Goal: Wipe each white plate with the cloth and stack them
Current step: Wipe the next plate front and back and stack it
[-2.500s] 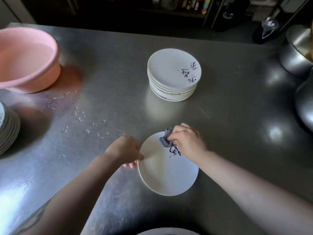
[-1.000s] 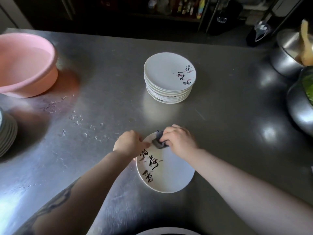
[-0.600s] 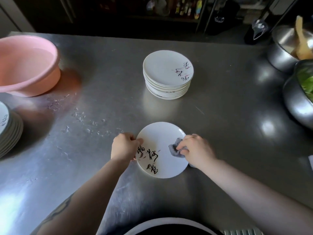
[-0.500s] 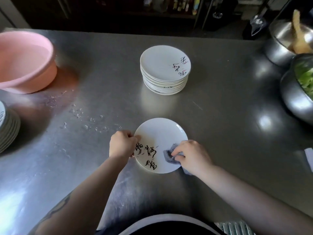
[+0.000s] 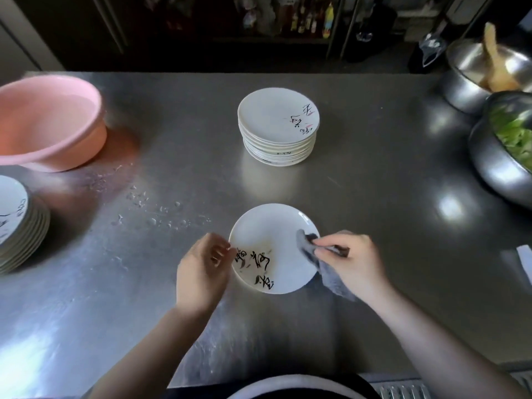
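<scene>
A white plate (image 5: 267, 237) with black brush lettering lies flat on the steel counter in front of me. My right hand (image 5: 355, 259) is shut on a grey cloth (image 5: 309, 249) and presses it on the plate's right rim. My left hand (image 5: 203, 269) is at the plate's left edge, fingers curled and blurred, fingertips touching or just off the rim. A stack of white plates (image 5: 277, 126) stands farther back at centre. Another stack of plates (image 5: 17, 223) sits at the left edge.
A pink basin (image 5: 49, 122) stands at the back left, with water drops (image 5: 155, 211) on the counter (image 5: 374, 174) near it. Two steel bowls (image 5: 501, 156) sit at the right, one holding green leaves. A white rim (image 5: 288, 381) shows at the counter's near edge.
The plate was turned so its lettering sits at the left. My right hand slid the cloth from the plate's top to its right rim. My left hand has loosened at the left edge.
</scene>
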Available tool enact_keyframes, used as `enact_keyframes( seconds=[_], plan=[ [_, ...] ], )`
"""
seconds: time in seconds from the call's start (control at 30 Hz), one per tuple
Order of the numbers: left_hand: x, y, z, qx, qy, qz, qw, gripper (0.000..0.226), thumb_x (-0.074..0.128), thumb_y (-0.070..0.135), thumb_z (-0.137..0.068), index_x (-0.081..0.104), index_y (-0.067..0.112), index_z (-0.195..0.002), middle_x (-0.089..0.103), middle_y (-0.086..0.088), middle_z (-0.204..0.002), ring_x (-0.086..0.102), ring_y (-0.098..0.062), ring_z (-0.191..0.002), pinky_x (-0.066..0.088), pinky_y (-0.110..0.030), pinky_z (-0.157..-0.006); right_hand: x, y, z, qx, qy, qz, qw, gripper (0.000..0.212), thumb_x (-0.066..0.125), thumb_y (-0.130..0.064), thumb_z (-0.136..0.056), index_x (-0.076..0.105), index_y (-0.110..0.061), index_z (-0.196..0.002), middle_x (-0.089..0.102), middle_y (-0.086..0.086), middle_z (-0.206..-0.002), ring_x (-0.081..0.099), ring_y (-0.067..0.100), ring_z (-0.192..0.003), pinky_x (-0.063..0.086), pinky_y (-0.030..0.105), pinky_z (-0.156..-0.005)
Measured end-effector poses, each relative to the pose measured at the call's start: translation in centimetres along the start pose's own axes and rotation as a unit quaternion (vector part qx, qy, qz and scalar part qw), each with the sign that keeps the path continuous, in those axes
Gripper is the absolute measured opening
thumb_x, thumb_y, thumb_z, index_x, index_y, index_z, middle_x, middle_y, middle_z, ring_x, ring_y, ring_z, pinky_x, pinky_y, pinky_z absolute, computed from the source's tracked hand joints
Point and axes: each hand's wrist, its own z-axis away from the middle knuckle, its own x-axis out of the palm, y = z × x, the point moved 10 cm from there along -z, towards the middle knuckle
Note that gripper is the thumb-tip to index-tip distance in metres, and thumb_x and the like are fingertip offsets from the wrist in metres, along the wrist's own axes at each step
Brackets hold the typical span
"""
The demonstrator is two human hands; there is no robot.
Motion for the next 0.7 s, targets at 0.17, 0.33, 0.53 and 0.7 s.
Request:
enact_keyframes(
  seconds=[0.17, 0.33, 0.53, 0.7],
  plan=[
    [5.1, 4.6, 5.3, 0.254, -0.148, 0.002, 0.956, 0.013, 0.084, 0.018, -0.073, 0.072, 0.015, -0.079, 0.069, 0.006, -0.087, 0.069, -0.015, -0.082, 0.053, -0.028, -0.074, -2.4, 0.7, 1.2, 0.005, 0.04, -0.032, 0.999, 0.039, 0.073, 0.009, -0.073, 0.072, -0.029, -0.078, 0.069, -0.01, -0.077, 0.063, -0.007, -0.071, 0.042, 0.004, -0.066],
    [6.7, 3.9, 5.4, 0.297, -0.128, -0.041, 0.945, 0.014, 0.084, 0.013, -0.068, 0.073, 0.016, -0.075, 0.072, 0.007, -0.088, 0.069, -0.019, -0.081, 0.048, -0.037, -0.081, -1.0, 2.2, 2.7, 0.023, 0.031, -0.04, 0.998, 0.04, 0.073, 0.005, -0.074, 0.072, -0.035, -0.077, 0.071, -0.011, -0.081, 0.066, 0.001, -0.075, 0.048, 0.015, -0.071],
    [6.7, 3.4, 4.8, 0.29, -0.105, -0.033, 0.951, 0.025, 0.091, 0.003, -0.059, 0.077, 0.014, -0.077, 0.074, 0.005, -0.088, 0.066, -0.017, -0.08, 0.055, -0.028, -0.066, -0.8, 2.2, 3.3, 0.015, 0.035, -0.034, 0.999, 0.037, 0.073, 0.003, -0.074, 0.074, -0.034, -0.079, 0.071, -0.012, -0.082, 0.066, 0.001, -0.076, 0.047, 0.016, -0.07],
    [5.3, 5.0, 5.1, 0.341, -0.085, -0.026, 0.936, 0.012, 0.071, 0.02, -0.085, 0.076, 0.01, -0.081, 0.074, 0.002, -0.091, 0.069, -0.022, -0.081, 0.057, -0.034, -0.069, -1.5, 1.2, 3.4, -0.003, 0.049, -0.057, 0.997, 0.037, 0.074, 0.004, -0.074, 0.074, -0.033, -0.079, 0.072, -0.01, -0.082, 0.067, 0.003, -0.076, 0.049, 0.016, -0.072]
  ],
)
